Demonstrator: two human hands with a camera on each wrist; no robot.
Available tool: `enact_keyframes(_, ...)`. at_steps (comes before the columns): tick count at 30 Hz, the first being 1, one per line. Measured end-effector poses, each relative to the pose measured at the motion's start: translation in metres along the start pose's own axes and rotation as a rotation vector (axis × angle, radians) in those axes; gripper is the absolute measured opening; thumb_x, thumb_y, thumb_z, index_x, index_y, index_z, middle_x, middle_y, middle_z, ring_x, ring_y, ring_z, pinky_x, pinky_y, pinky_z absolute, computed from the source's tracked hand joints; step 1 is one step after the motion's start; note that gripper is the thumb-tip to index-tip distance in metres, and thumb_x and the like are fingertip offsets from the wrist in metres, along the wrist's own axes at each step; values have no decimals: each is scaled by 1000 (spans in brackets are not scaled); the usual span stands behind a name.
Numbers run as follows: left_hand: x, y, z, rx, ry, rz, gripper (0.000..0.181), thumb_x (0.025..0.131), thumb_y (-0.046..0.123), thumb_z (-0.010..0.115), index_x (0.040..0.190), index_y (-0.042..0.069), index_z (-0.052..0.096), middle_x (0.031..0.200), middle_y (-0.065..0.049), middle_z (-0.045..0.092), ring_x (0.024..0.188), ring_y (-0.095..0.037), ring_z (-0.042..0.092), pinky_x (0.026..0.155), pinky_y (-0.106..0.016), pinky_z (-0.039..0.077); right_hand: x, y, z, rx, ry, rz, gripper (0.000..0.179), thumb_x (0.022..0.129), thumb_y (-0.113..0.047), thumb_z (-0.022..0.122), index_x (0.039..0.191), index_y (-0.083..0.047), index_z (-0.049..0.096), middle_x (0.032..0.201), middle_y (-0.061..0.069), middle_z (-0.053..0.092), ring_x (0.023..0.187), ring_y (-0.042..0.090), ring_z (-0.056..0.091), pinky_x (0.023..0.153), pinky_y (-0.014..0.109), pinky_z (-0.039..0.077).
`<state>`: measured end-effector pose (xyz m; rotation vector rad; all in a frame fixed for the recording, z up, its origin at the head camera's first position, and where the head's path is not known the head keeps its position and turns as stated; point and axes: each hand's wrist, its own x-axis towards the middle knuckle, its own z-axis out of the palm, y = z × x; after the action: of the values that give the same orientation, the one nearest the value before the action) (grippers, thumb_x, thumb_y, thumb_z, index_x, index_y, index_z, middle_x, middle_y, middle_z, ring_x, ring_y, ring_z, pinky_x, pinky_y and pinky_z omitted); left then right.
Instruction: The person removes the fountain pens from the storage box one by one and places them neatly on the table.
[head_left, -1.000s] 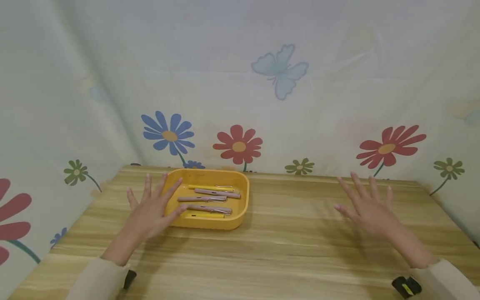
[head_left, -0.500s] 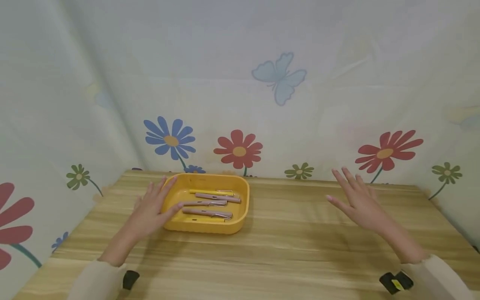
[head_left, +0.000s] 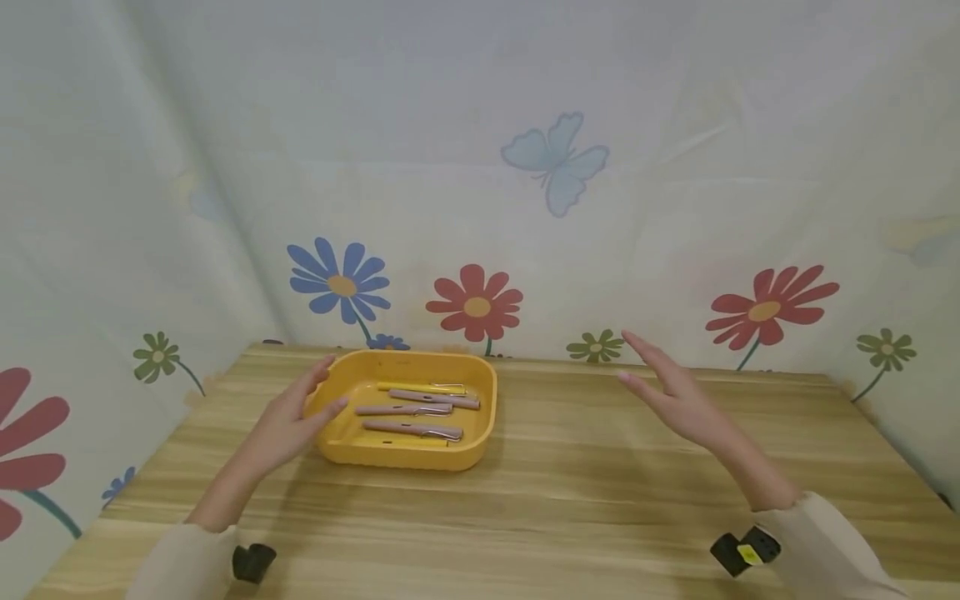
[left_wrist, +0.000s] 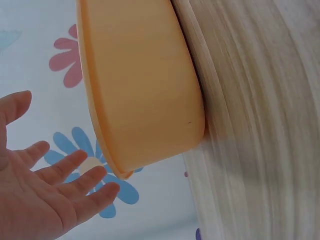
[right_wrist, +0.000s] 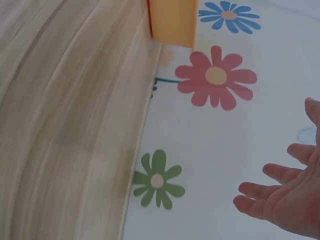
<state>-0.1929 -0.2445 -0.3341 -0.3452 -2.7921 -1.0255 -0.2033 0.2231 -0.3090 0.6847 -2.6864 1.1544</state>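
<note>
A yellow plastic tray (head_left: 480, 446) with rounded corners stands on the table, left of the middle. Inside it lie several pens: mauve ones such as the front mauve pen (head_left: 412, 429), and yellow ones such as the rear yellow pen (head_left: 420, 387). My left hand (head_left: 281, 429) hovers by the tray's left end, thumb and fingers extended; the left wrist view shows its fingers (left_wrist: 75, 167) apart from the tray's wall (left_wrist: 145, 85). Over the right part of the table is my right hand (head_left: 682, 408), fingers extended, holding nothing.
The wood-grain table (head_left: 570, 500) runs back to a pale cloth (head_left: 420, 100) printed with flowers and a butterfly. Cloth also hangs along the left and right sides. Dark straps with small devices (head_left: 746, 550) sit at both wrists.
My right hand has moved left and turned more onto its edge. My left hand has turned edgewise too, shifting slightly left by the tray's end. Tray and pens keep their places.
</note>
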Motion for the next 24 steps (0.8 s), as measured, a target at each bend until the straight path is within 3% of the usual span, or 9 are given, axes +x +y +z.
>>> enact_keyframes(8,-1,-17,-7,-193,22,-133,69,93,36,50,144,4,17,138,-32,31,124,-46,31,94,-60,34,18,-9,20,184,-28,-9,55,96,-22,47,144,-6,25,145,22,28,126,43,32,97,59,31)
enact_keyframes(14,1,-30,-8,-308,19,-171,68,93,30,51,143,-1,16,137,-35,28,124,-48,29,99,-59,29,30,-16,35,265,-38,14,54,95,-26,48,142,-6,31,140,20,38,122,37,42,95,54,37)
enact_keyframes(24,10,-43,-2,-390,-118,-274,70,93,26,53,144,2,12,142,-34,17,127,-48,24,97,-56,34,53,-24,63,344,-45,6,47,94,-26,51,134,-3,43,132,18,49,116,31,49,95,46,40)
